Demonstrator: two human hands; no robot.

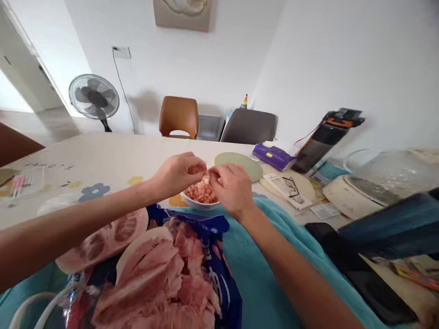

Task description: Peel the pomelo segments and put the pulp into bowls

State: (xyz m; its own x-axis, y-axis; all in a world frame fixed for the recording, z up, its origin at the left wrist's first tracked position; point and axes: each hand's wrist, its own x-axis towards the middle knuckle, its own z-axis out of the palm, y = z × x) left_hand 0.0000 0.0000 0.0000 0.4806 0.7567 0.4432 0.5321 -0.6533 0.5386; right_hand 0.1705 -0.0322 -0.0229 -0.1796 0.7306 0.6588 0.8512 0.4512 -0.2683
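Both hands meet above a white bowl [201, 205] filled with small pink pieces of pomelo pulp [202, 191]. My left hand [180, 173] has thumb and fingers pinched together at the bowl's far rim. Opposite it, my right hand [233, 187] is pinched too, its fingertips almost touching the left ones. Whatever lies between the fingers is hidden or too small to make out. Nearer me, opened pomelo peel and membrane [157, 278] lie on a dark blue plastic bag [219, 274]. A hollowed pomelo rind [106, 237] with a pale pink inside sits under my left forearm.
A teal cloth [260, 265] spreads beneath the bag. To the right are a green placemat [240, 165], a purple tissue pack [274, 156], glasses [291, 187], a black phone-like slab [360, 274] and a white pot [360, 196]. Two chairs and a fan [94, 97] stand behind the table.
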